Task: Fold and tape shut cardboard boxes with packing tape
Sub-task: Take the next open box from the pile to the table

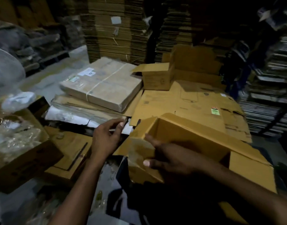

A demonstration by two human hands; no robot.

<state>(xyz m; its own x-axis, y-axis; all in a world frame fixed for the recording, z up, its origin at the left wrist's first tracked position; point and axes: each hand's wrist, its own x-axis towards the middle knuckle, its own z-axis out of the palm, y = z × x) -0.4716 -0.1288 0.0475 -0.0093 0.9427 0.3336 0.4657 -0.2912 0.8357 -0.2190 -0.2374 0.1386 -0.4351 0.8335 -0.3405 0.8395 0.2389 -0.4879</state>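
The open cardboard box [185,143] lies at lower right with its mouth up and its long axis running from near left to far right; the right hand [168,158] pinches its near-left end wall, thumb outside and index finger over the rim. The left hand [105,138] hovers just left of it, fingers loosely curled and holding nothing. It rests on flattened cartons [188,101] in a dim storeroom of stacked cardboard [116,30] — a strapped bundle [103,82] behind carries a white label, its writing unreadable.
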